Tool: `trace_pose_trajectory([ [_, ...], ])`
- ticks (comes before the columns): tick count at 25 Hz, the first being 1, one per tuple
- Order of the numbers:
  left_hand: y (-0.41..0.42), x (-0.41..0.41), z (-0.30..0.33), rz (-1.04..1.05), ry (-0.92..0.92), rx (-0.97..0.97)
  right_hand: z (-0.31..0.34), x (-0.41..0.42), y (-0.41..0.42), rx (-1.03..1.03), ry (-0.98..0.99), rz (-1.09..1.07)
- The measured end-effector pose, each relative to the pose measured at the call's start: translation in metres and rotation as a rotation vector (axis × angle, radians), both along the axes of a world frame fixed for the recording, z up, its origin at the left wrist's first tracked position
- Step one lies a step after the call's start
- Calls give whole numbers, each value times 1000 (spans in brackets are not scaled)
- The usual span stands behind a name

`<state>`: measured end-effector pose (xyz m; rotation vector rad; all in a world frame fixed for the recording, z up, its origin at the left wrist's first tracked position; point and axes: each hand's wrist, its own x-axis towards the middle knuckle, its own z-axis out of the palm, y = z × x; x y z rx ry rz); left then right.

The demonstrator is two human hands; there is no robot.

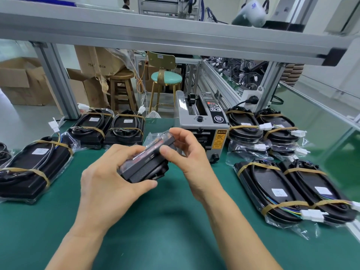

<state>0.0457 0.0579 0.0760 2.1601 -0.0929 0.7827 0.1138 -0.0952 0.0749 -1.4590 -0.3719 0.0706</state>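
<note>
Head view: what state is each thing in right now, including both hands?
black unit: wrapped in clear plastic, held above the green mat
left hand: grips the unit's near end
right hand: pinches its far end
tape machine: upright on the mat behind the hands
packed units: bagged, cables strapped down with brown tape, lying flat
cardboard box: flaps open

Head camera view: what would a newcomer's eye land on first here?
First, the two hands at centre: the left hand grips the near end of a black unit in clear plastic, while the right hand pinches its far end. Right behind them stands a grey tape dispenser with a yellow caution label. Bagged black units bound with tan tape lie on the green mat at both sides.
</note>
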Motion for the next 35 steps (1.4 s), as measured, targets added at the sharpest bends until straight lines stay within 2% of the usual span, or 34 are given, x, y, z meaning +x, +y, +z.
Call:
trace_pose_trajectory([
  [4,-2,2,-3,13,-27,30,-2,-4,12,-86,-24,-115],
  [6,2,1,-7,16,-62,-31,-7,-2,9,-8,30,-141],
  [8,13,0,-12,-26,-106,-276,-11,2,-5,-21,62,-37],
  [11,28,5,-23,-231,-127,-723,-11,7,-27,-351,-55,204],
  [13,31,8,-34,-360,-86,-878,-5,10,-32,-458,-140,250],
  [15,35,8,-41,-462,35,-936,3,11,-31,-492,-191,191],
  [16,39,8,-43,-482,100,-897,6,11,-32,-521,-224,136],
  [18,48,6,-41,-404,168,-682,8,13,-33,-645,-335,31],
  [20,54,5,-35,-308,112,-463,8,14,-32,-796,-448,7],
  [22,51,5,-32,-360,65,-364,5,17,-27,-856,-474,47],
  [27,46,4,-43,-417,135,-554,-8,24,-15,-857,-523,64],
  [31,53,5,-53,-362,170,-520,-24,25,-11,-895,-597,42],
  [33,47,5,-57,-273,138,-502,-37,22,-17,-940,-594,-72],
  [35,38,4,-60,-213,101,-469,-45,22,-31,-845,-439,-312],
])
